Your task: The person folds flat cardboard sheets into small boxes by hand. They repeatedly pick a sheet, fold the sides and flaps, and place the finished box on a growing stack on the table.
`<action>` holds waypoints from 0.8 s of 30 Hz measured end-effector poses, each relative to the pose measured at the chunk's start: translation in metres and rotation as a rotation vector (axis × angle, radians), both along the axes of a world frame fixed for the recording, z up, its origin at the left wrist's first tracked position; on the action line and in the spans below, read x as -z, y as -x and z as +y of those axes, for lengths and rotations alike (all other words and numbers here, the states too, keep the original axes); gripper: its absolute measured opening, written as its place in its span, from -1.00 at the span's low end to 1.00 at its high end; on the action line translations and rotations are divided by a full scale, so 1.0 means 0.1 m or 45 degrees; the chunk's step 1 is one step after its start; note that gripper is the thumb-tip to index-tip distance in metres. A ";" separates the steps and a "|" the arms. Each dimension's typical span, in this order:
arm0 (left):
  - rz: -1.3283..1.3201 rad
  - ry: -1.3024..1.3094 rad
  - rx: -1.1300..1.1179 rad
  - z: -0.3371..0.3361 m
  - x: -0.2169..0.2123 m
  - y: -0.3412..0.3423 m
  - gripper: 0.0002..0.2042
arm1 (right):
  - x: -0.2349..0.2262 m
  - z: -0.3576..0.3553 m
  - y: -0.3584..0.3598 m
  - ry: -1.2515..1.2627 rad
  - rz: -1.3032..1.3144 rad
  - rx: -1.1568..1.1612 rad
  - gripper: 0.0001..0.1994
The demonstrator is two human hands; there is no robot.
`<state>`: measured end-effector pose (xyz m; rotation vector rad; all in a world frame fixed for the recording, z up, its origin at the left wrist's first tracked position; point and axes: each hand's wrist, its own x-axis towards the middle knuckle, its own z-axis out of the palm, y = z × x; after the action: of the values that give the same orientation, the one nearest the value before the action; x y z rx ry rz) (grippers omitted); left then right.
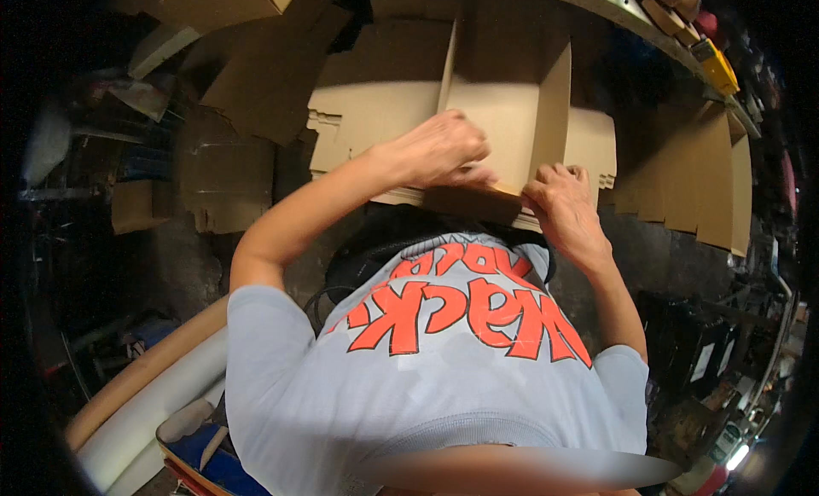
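A tan cardboard box (499, 125), partly folded, lies in front of me with its two long side walls standing up. Flat flaps (375, 121) with notched edges spread out to the left and right of it. My left hand (445, 148) is closed at the near end of the left wall, its fingers curled over the cardboard and their tips partly hidden. At the near right corner, my right hand (563, 199) has its fingers bent around the cardboard edge where the right wall ends. Between the hands runs the box's near edge, folded up.
Brown cardboard sheets (691, 176) stand at the right, and more cardboard (230, 168) is stacked at the left. A yellow device (715, 67) sits on the ledge at the upper right. Long rolls (153, 411) lean at the lower left. Black boxes (687, 338) stand at the lower right.
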<state>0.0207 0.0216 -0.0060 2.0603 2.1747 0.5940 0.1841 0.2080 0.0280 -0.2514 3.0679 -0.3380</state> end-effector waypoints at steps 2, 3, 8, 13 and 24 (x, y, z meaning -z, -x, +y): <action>0.095 -0.156 -0.063 -0.33 -0.03 -0.07 -0.67 | 0.00 0.02 0.00 -0.007 0.034 -0.048 -0.96; 0.133 -0.207 -0.101 -0.43 0.01 -0.12 -0.70 | 0.00 0.03 -0.01 -0.012 0.011 -0.051 -0.96; 0.255 -0.348 -0.190 -0.50 0.29 -0.20 -0.86 | 0.15 0.00 0.08 -0.132 0.119 -0.155 -0.98; 0.175 -0.288 -0.172 -0.55 0.11 -0.20 -0.87 | 0.15 -0.08 0.25 0.225 -0.130 -0.222 -0.80; 1.053 -0.444 -1.380 -2.01 -1.29 1.49 -0.15 | -1.94 0.55 -0.16 0.514 -0.336 -0.373 -0.74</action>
<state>-0.1279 -0.1789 0.1230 1.0868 3.9068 0.1261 0.2002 0.2634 0.2218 -0.6071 2.6284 -0.8885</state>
